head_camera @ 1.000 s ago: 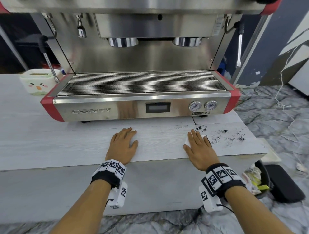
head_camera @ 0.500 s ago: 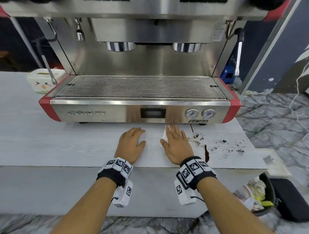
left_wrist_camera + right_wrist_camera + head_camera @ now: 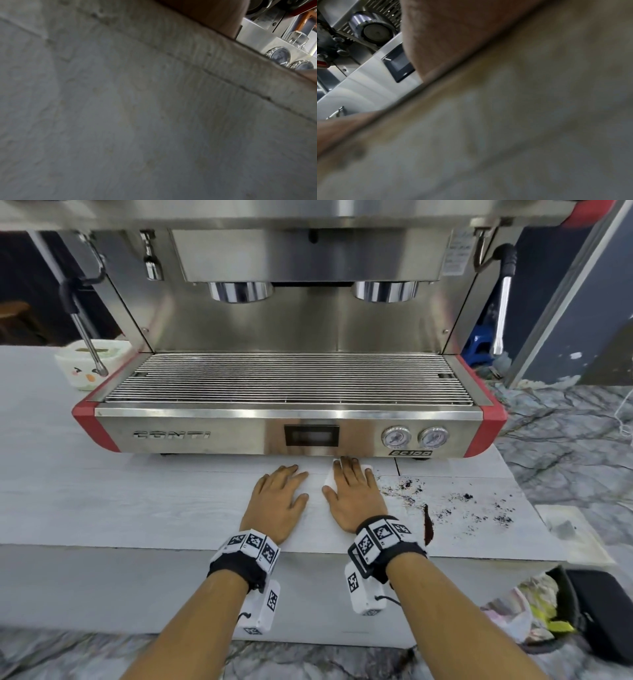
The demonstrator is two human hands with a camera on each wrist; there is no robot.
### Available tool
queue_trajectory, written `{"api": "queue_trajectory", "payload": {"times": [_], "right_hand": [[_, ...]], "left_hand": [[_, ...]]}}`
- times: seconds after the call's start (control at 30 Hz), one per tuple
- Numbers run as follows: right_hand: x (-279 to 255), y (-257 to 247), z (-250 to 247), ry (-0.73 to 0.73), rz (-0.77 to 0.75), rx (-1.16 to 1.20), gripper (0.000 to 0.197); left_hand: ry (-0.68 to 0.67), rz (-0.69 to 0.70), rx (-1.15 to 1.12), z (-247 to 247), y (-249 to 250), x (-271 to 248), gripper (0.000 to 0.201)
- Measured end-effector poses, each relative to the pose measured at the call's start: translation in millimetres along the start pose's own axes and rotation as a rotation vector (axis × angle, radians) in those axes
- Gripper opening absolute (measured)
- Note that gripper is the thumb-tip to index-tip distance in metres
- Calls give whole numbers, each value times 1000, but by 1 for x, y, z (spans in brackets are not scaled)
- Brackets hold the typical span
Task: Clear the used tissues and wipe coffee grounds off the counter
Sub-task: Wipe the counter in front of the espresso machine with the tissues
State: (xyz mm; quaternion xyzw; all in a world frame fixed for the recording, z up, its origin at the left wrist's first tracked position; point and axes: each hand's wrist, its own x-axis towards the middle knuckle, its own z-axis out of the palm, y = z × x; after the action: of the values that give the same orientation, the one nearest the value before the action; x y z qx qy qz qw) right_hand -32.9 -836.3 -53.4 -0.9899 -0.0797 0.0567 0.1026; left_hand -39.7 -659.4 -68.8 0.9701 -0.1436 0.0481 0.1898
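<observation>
**Wipe in progress, grounds still on the tabletop**

I see the tissue (image 3: 329, 480) flat under my right hand (image 3: 352, 498), just right of frame centre in the head view, touching the tabletop (image 3: 137, 501) right in front of the espresso machine (image 3: 287, 433). Only its white edges show past the fingers (image 3: 349, 470). Fingers are straight and pressing down, not curled round it.

Coffee grounds (image 3: 462, 505) are scattered to the right of that hand, centre-right of frame. A dark smear (image 3: 428, 523) sits near the front edge, just beside the right wrist band.

Left hand (image 3: 279, 501) lies flat on the tabletop just left of the right hand, fingers relaxed, holding nothing. The two hands are close but not touching.

Wrist views: mostly blurred tabletop, nothing useful on grip.

Risks, my read:
- Flat-palm pressure only, so the tissue may slip or bunch under the hand mid-stroke.
- A sweep rightward could push grounds off the right edge onto the floor instead of collecting them.
- The smear looks wet. Dragging through it could streak it wider.
- Grounds near the machine's base could get shoved underneath.

A bin (image 3: 561, 611) with trash sits low at lower right.
</observation>
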Motion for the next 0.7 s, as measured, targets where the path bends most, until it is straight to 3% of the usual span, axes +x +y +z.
{"api": "queue_trajectory", "payload": {"times": [0.7], "right_hand": [[-33,80,-25,-7,279,23,64]], "left_hand": [[-3,-10,-16,0,2,-2,68]]}}
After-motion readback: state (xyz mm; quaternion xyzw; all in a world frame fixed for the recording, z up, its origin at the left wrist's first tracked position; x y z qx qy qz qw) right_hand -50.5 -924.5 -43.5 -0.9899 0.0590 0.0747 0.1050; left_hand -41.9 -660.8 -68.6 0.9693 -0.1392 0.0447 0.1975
